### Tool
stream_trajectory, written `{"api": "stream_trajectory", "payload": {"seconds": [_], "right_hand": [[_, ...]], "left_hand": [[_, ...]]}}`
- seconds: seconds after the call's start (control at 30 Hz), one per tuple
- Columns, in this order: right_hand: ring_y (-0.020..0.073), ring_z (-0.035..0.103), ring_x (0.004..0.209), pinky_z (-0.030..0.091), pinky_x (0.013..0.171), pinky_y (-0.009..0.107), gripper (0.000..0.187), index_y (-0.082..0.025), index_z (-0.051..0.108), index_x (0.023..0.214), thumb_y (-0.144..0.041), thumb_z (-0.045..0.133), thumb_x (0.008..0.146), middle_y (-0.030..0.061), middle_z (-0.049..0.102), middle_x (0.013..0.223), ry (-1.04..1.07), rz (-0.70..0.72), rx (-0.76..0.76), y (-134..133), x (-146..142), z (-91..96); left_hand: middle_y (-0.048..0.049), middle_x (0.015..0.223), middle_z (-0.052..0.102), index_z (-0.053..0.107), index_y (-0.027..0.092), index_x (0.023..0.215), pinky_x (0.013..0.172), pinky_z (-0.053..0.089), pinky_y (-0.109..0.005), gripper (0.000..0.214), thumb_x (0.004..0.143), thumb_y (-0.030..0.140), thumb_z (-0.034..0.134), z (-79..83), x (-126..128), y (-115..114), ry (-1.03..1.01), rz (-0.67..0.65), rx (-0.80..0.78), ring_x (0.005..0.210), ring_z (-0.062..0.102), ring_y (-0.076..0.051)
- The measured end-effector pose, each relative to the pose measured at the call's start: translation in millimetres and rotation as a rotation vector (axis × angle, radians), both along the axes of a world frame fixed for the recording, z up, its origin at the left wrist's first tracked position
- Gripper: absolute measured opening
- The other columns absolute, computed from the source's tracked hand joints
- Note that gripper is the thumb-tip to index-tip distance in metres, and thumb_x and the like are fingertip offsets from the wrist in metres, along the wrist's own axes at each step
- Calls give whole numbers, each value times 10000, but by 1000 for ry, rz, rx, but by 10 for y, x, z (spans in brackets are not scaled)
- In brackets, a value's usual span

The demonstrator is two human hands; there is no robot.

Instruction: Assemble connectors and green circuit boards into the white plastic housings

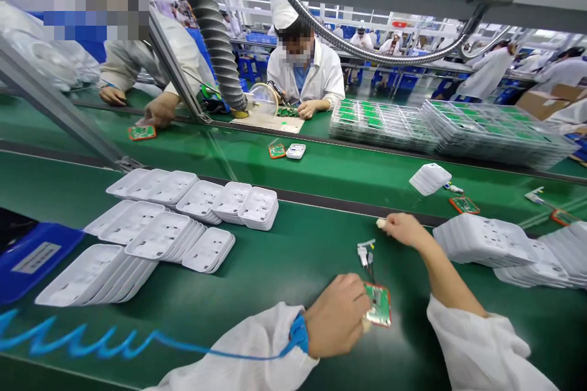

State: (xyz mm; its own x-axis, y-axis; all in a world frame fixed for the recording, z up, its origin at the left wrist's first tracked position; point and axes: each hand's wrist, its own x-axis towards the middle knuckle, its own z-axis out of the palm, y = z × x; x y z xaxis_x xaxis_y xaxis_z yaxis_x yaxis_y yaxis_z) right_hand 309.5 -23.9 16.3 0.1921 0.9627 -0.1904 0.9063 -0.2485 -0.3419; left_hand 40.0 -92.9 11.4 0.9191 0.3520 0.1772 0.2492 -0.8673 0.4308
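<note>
On the green tabletop, near the front: one green circuit board, orange-rimmed, lying beside the left hand. Left grip: pinching the board's left edge; wrist fitted with a blue strap and coiled cord. Just beyond the board: white plugs on short dark leads. Right hand: beyond the plugs, near the far edge, one fingertip capped in pale covering; whether its grip is pressed together or holds anything, cannot tell. To the left: several overlapping stacks of white plastic covers. To the right: further leaning stacks of similar covers.
</note>
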Motion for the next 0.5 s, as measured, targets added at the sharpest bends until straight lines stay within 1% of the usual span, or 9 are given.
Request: {"api": "stream_trajectory", "payload": {"seconds": [0.03, 0.1, 0.17, 0.2, 0.3, 0.4, 0.43, 0.5], "right_hand": [[172, 559, 693, 371, 620, 255, 311, -181, 603, 777, -450, 448, 790, 46, 623, 739, -47, -73, 80, 38, 112, 23], [219, 550, 854, 381, 715, 295, 363, -150, 568, 985, -427, 495, 762, 96, 611, 922, -172, -252, 315, 175, 340, 79], [265, 492, 1005, 358, 816, 340, 522, -103, 472, 1153, -382, 547, 718, 154, 547, 1087, -277, -396, 495, 352, 543, 132], [285, 459, 1055, 341, 851, 359, 592, -84, 428, 1200, -361, 567, 695, 177, 511, 1138, -315, -460, 546, 439, 627, 150], [334, 397, 1120, 315, 884, 403, 721, -77, 346, 1267, -324, 605, 641, 219, 427, 1219, -334, -652, 599, 644, 812, 153], [380, 370, 1134, 315, 864, 436, 781, -115, 304, 1298, -340, 623, 621, 241, 344, 1282, -288, -789, 609, 762, 966, 73], [390, 368, 1134, 316, 858, 441, 789, -124, 301, 1300, -353, 628, 620, 248, 326, 1294, -270, -801, 605, 792, 1024, 33], [388, 375, 1130, 324, 847, 432, 794, -128, 307, 1295, -369, 643, 617, 252, 339, 1285, -227, -754, 581, 844, 1148, -54]], "left_hand": [[-42, 915, 532, 497, 165, 849, 786, 377, -315, 89, 788, 229, 504, 13, -23, -32, -21, -15, -33, 888, 457, -179], [-45, 958, 534, 495, 170, 892, 797, 375, -316, 101, 807, 220, 472, 51, -56, -82, -68, -10, -89, 879, 460, -171], [-54, 994, 530, 492, 171, 922, 811, 370, -323, 118, 817, 203, 447, 90, -84, -97, -110, 22, -134, 898, 458, -174], [-58, 998, 529, 492, 171, 929, 813, 368, -324, 125, 819, 193, 436, 101, -99, -91, -126, 42, -151, 905, 457, -177], [-62, 971, 538, 504, 173, 933, 784, 373, -318, 136, 824, 196, 426, 59, -147, -40, -173, 98, -166, 878, 465, -176], [-48, 904, 560, 529, 175, 881, 717, 380, -290, 135, 853, 251, 421, -95, -183, 18, -242, 147, -109, 799, 484, -154], [-42, 874, 567, 533, 175, 854, 690, 379, -276, 158, 869, 276, 412, -161, -186, 30, -260, 171, -92, 771, 490, -143], [-27, 818, 581, 534, 178, 809, 643, 371, -258, 209, 888, 319, 401, -301, -172, 32, -282, 200, -74, 722, 499, -125]]}}
